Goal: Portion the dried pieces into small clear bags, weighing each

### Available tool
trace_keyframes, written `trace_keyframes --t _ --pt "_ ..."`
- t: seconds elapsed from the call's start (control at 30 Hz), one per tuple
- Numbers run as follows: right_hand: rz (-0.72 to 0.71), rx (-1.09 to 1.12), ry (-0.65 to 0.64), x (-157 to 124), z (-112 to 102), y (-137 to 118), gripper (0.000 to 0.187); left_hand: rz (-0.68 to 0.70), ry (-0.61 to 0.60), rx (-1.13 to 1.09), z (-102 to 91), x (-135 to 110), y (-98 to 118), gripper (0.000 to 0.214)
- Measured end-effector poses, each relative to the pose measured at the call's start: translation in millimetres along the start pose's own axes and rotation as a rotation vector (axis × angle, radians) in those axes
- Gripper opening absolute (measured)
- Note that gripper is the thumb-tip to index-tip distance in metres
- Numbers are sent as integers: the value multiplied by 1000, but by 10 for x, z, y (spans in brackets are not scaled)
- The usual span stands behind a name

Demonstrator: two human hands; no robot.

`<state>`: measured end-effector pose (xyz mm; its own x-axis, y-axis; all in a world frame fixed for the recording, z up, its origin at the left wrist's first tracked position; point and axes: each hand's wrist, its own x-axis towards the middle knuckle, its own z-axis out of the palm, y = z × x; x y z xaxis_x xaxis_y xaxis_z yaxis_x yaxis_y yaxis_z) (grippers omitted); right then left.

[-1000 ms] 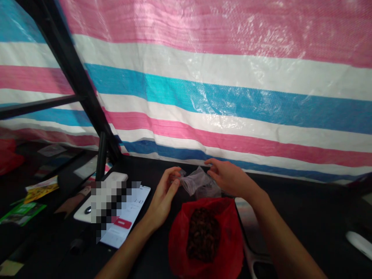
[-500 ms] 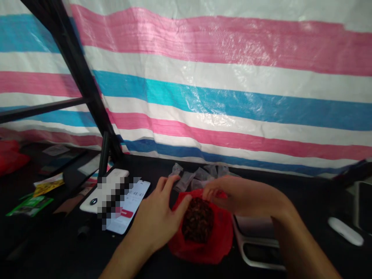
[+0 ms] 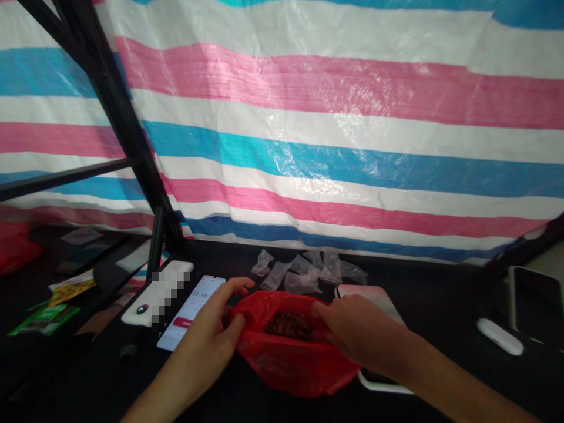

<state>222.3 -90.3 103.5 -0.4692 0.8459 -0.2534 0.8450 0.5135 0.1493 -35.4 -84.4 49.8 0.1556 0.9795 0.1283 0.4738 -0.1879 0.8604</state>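
- A second ago, hands at the clear bags (image 3: 304, 277); now both on the red bag (image 3: 299, 367), mouth drawn narrower. Handling has shifted there.
- Left hand (image 3: 215, 329) pinches its left rim; right hand (image 3: 370, 332) grips the right, fingertips partly hidden.
- Bag low over black tabletop (image 3: 445, 299), brown pieces (image 3: 288, 326) inside.
- Phone (image 3: 194, 299) shows "00:48"; green packet (image 3: 48, 320) illegible.

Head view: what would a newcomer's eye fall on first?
Probably the red bag of brown pieces, low in the middle, held by the left hand and right hand. Next, the pink, white and blue striped sheet across the background; crumpled clear plastic lies beyond the bag.
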Motion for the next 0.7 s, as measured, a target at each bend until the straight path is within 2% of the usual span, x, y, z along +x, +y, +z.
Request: trace_keyframes --t 0.07,0.1,0.17,0.23,0.3,0.43,0.57,0.7 --pt "-7 38 -47 -5 -22 -72 21 116 21 195 -27 -104 -57 49" --pt "-18 63 -49 -11 -5 -96 20 207 -6 299 -32 -164 -89 53" --pt "-43 118 -31 -29 70 -122 22 418 -180 460 -29 -272 -146 65" --pt "-57 169 2 -54 168 -130 22 530 -371 540 -19 -339 -190 78" --pt "-69 202 13 -74 258 -134 21 489 -448 577 -12 -361 -231 84" --pt "-63 195 21 -74 356 -141 20 311 -421 571 -10 -350 -318 85" --pt "21 102 37 -29 345 -123 33 288 -397 444 14 -373 -291 87" --pt "111 6 -39 -1 301 -106 33 260 -394 383 50 -413 -162 89"
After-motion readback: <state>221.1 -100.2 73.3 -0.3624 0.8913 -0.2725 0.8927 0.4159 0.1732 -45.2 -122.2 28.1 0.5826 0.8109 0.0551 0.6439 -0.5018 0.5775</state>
